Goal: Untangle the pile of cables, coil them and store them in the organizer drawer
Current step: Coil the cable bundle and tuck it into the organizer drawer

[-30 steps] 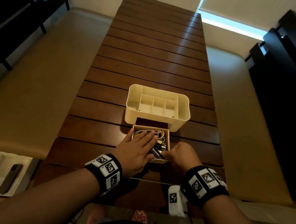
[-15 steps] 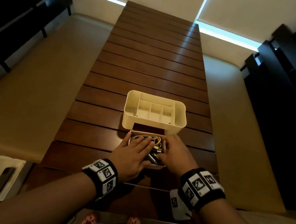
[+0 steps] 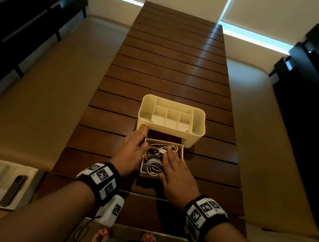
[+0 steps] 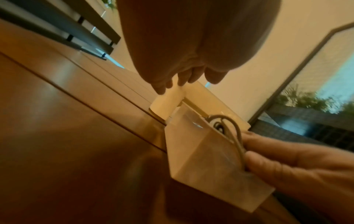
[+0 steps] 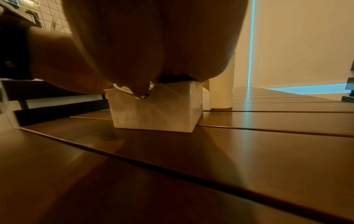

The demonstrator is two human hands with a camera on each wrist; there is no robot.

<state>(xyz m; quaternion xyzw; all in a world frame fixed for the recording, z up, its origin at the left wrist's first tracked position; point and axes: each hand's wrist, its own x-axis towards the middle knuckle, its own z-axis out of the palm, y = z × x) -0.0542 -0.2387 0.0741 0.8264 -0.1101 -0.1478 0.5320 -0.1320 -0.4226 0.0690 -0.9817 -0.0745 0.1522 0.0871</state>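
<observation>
Head view: the cables [image 3: 156,158] are lying bundled in the drawer [image 3: 181,148], which is sitting on the bench [image 3: 172,70] just in front of the organizer [image 3: 170,130]. The right hand [image 3: 179,174] is pressing flat on the cables, fingers straight. The left hand [image 3: 132,150] is resting alongside the drawer's left wall, fingers extended, tips touching the organizer.

No readable text anywhere; only black-and-white square marker codes on the wristbands [image 3: 101,176], plus tiny illegible characters beside them.
</observation>
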